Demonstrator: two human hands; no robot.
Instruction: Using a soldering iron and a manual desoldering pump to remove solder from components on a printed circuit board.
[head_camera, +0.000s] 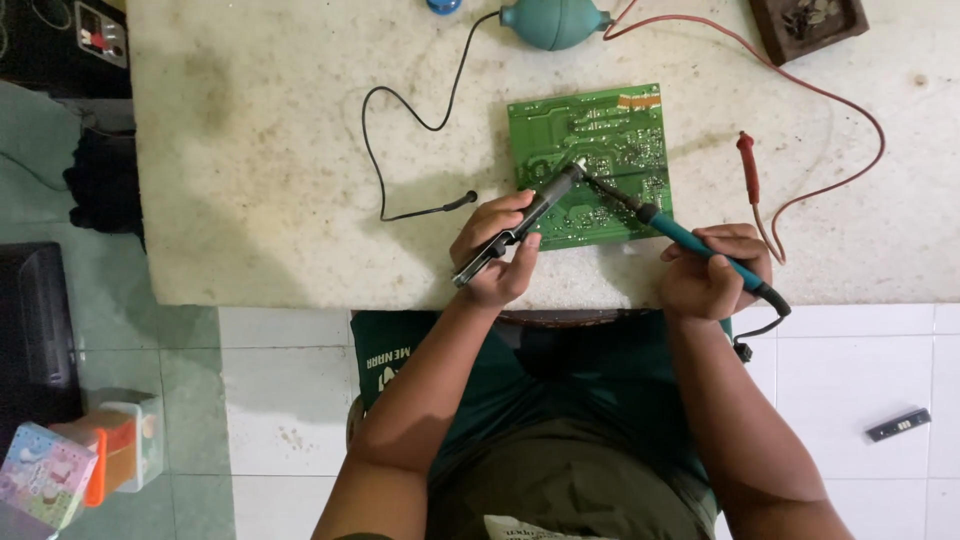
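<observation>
Green circuit board (590, 165) lay on the stone table (260, 180), just ahead of both hands. Left hand (497, 250) gripped a desoldering pump (520, 225), right hand (712, 270) a soldering iron (690, 240); both tools angled inward, tips meeting at the board's middle.

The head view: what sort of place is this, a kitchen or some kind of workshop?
Most likely a small electronics repair bench. A green circuit board lies on a worn table, the right hand holds a soldering iron to it, and red and black probe leads trail beside it.

Green PCB (590, 165) flat, iron (690, 240), pump (520, 225).
</observation>
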